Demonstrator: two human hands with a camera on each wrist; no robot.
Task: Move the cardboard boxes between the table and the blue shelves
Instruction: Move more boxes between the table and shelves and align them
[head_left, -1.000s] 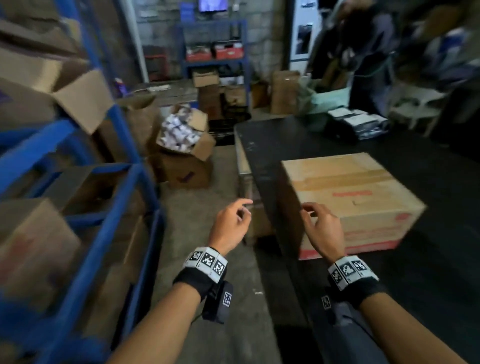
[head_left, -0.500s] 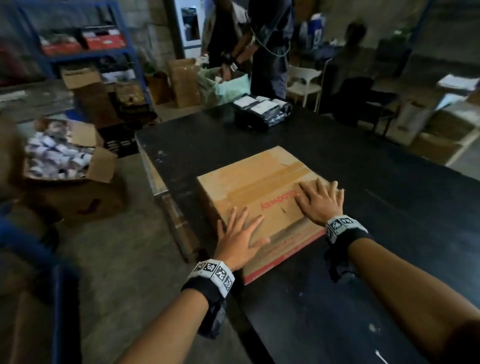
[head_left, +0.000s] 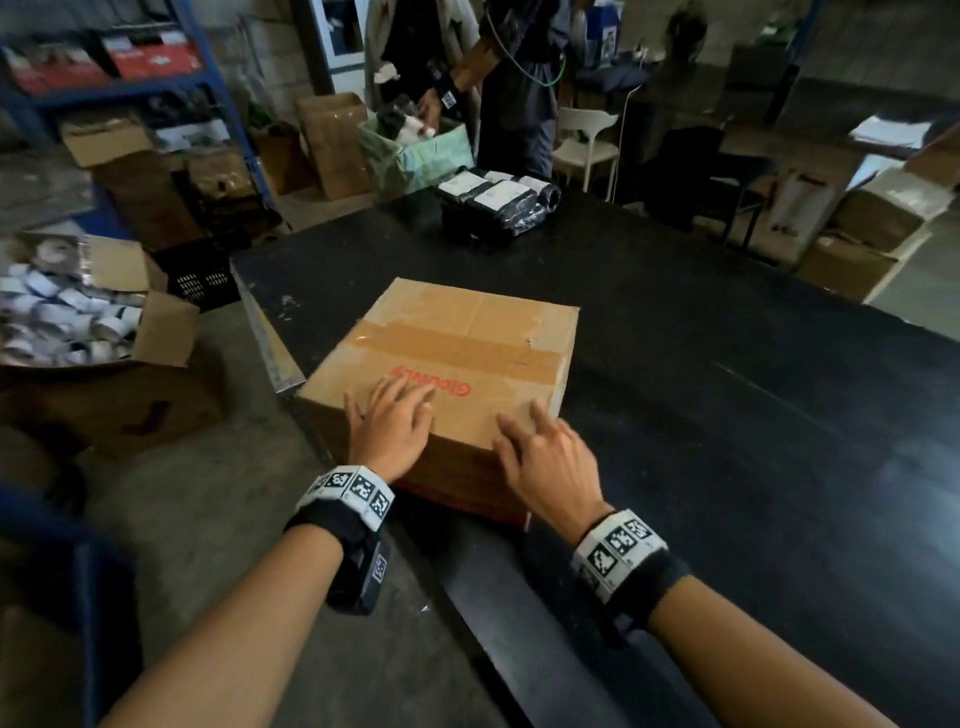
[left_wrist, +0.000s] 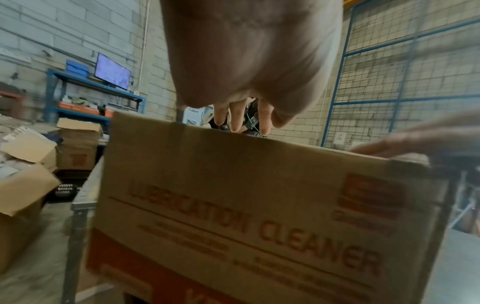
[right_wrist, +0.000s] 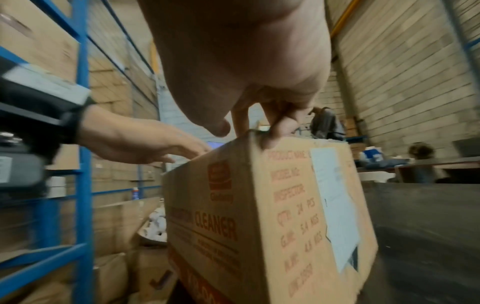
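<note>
Taped lubrication-cleaner carton (head_left: 457, 358) sits on black table (head_left: 727, 415), near its 9 o'clock edge. Left hand (head_left: 390, 426) flat on top, released; right hand (head_left: 545, 457) fingers loosely bent at carton's near corner, grasping nothing.

Walls: pale grey block (left_wrist: 78, 30)
Floor: bare concrete (head_left: 218, 509)
Furniture: white chair (head_left: 589, 140) beyond the black surface's (head_left: 727, 415) far edge
Screen: lit monitor (left_wrist: 112, 72) on wall shelf

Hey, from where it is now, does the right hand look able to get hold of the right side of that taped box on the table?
Probably yes. The right hand already rests at the near right corner of the cardboard box, and the black table beside that side is bare, so nothing seems to block it.
</note>
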